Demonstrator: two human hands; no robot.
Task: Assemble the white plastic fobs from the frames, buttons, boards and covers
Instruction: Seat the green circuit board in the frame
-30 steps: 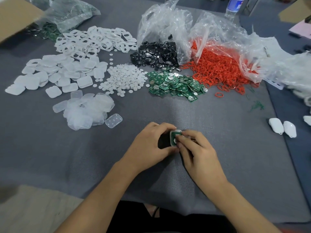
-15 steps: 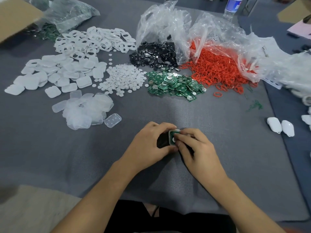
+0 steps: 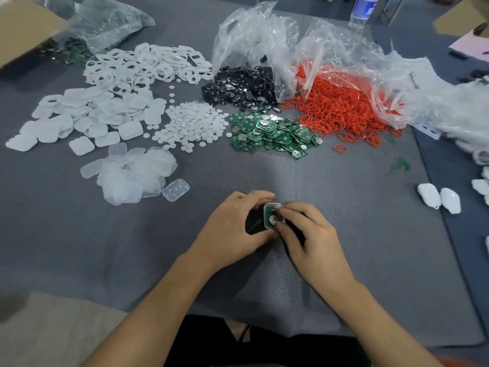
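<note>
**Head view of an assembly station.** A grey surface [image 3: 370, 234] carries all the parts.

Near the middle of its near edge, the left hand [image 3: 232, 229] and the right hand [image 3: 312, 234] meet on a partly assembled fob [image 3: 272, 217]. The fob is a small rounded shell whose open face shows a green board and a silver disc.

- **Left hand:** the left fingers [image 3: 251, 196] are curled round the fob's far and left sides, and the thumb closes on its near edge, so the hand grips it.
- **Right hand:** the right fingers [image 3: 293, 209] are drawn together, with forefinger and thumb pinching the fob's right side. Whether their tips press the board itself cannot be told.

Loose stock lies across the far half of the surface:

- **Toward the far left corner:** white frames [image 3: 143, 64], with white covers [image 3: 87, 117] nearer the left edge and translucent shells [image 3: 135, 173] nearest the person.
- **Toward the middle:** white buttons [image 3: 193, 123] lie just beside green boards [image 3: 270, 131].
- **Behind the boards:** black discs [image 3: 240, 86] and red rings [image 3: 341, 107] spill from clear plastic bags [image 3: 264, 35].

Two finished fobs [image 3: 439, 198] lie side by side at the right edge. A cardboard box [image 3: 23, 27] overhangs the far left corner, and a water bottle [image 3: 362, 9] stands beyond the far edge.
</note>
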